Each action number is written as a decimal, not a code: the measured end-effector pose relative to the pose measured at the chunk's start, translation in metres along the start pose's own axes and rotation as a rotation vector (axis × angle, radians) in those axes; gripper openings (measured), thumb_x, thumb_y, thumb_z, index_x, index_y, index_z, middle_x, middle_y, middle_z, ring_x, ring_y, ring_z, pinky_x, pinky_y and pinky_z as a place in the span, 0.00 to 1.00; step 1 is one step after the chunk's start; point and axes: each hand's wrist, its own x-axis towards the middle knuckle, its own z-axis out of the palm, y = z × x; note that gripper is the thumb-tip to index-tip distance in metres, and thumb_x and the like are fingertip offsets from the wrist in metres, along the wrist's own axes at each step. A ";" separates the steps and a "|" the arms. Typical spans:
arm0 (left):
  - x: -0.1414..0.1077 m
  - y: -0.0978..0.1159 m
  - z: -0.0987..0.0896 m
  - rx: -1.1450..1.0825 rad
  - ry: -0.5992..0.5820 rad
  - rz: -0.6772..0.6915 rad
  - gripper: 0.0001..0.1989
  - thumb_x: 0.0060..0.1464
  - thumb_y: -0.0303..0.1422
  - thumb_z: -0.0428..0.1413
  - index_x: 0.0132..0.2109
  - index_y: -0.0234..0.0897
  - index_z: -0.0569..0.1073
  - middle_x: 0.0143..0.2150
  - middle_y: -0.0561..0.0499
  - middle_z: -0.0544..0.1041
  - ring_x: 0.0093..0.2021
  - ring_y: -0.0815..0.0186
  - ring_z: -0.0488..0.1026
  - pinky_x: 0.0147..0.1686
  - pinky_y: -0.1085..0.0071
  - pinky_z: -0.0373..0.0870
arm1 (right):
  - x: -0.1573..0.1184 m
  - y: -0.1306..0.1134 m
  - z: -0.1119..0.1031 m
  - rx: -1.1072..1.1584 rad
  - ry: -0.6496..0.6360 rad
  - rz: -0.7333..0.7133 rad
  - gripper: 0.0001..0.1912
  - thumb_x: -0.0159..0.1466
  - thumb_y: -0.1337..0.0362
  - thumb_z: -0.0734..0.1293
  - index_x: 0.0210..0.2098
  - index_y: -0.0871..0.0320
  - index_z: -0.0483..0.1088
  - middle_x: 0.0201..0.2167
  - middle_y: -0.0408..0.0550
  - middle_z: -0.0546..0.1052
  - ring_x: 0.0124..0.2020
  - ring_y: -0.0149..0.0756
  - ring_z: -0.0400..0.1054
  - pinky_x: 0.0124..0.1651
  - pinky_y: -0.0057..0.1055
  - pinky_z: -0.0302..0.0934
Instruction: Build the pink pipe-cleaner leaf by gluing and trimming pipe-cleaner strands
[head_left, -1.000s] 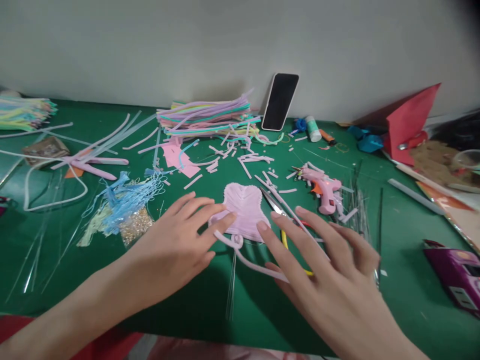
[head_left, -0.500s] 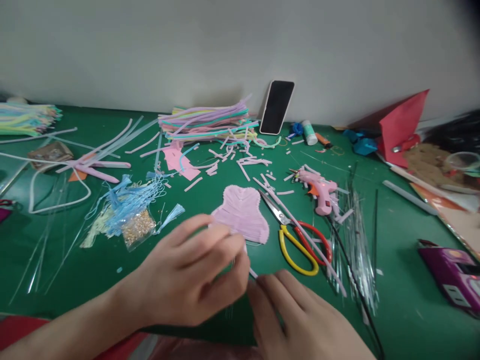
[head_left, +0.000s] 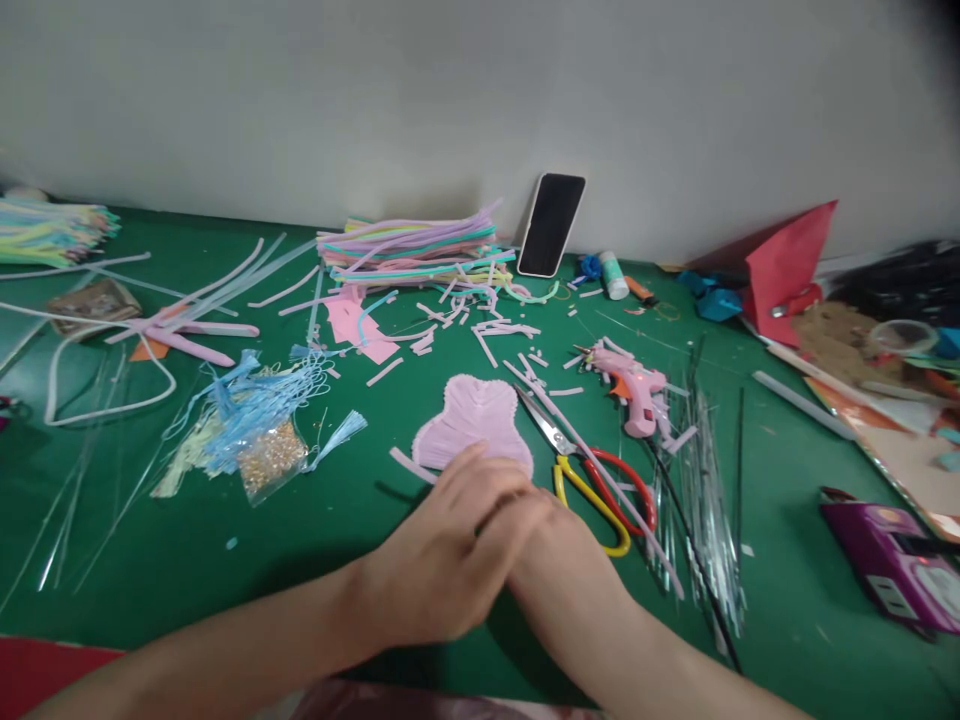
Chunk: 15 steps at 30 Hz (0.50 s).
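A flat lilac piece of laid pipe cleaners (head_left: 476,415) with a fluffy edge lies on the green table. My left hand (head_left: 454,545) is at its lower edge, fingers bent and overlapping my right hand (head_left: 559,545). The right fingers are hidden behind the left ones. A short lilac strip (head_left: 412,466) sticks out left of my left hand, beside the piece; its other end is hidden, so what holds it cannot be made out. Scissors (head_left: 559,440) with yellow and red handles lie just right, a long lilac pipe cleaner (head_left: 630,505) across them.
A pink glue gun (head_left: 637,390) with a black cord lies right, near clear strips (head_left: 709,500). Behind are cut bits, a pipe cleaner bundle (head_left: 420,245) and a leaning phone (head_left: 551,225). Blue tassels (head_left: 262,405) and a bead bag (head_left: 271,460) lie left; a purple device (head_left: 892,560) far right.
My hands have come together and overlap at the lower edge of the lilac piece. The right hand has moved up and its fingers are now hidden. The short strip now sticks out to the left.
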 end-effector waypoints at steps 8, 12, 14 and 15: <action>-0.007 -0.051 -0.004 0.262 -0.151 -0.106 0.14 0.62 0.25 0.45 0.53 0.28 0.67 0.46 0.36 0.74 0.45 0.55 0.70 0.46 0.55 0.70 | 0.024 0.030 -0.026 0.170 -0.140 0.093 0.16 0.62 0.78 0.59 0.48 0.62 0.68 0.41 0.54 0.74 0.41 0.40 0.70 0.42 0.34 0.65; -0.007 -0.060 -0.016 0.259 -0.260 -0.101 0.10 0.62 0.28 0.48 0.46 0.29 0.71 0.41 0.40 0.74 0.42 0.57 0.68 0.44 0.58 0.68 | 0.028 0.039 -0.018 0.296 -0.081 0.088 0.08 0.68 0.65 0.62 0.42 0.57 0.72 0.37 0.49 0.74 0.39 0.36 0.71 0.42 0.31 0.64; -0.008 -0.064 -0.021 0.219 -0.298 -0.111 0.09 0.63 0.28 0.48 0.44 0.31 0.73 0.40 0.43 0.74 0.41 0.59 0.67 0.43 0.61 0.67 | 0.029 0.043 -0.014 0.310 -0.041 0.091 0.08 0.68 0.62 0.63 0.38 0.56 0.73 0.35 0.47 0.75 0.37 0.35 0.71 0.40 0.30 0.64; -0.009 -0.067 -0.023 0.195 -0.309 -0.124 0.09 0.64 0.28 0.48 0.44 0.31 0.73 0.40 0.43 0.73 0.41 0.59 0.66 0.43 0.63 0.67 | 0.030 0.044 -0.012 0.315 -0.021 0.087 0.07 0.67 0.63 0.63 0.37 0.56 0.73 0.35 0.47 0.75 0.36 0.34 0.71 0.39 0.29 0.64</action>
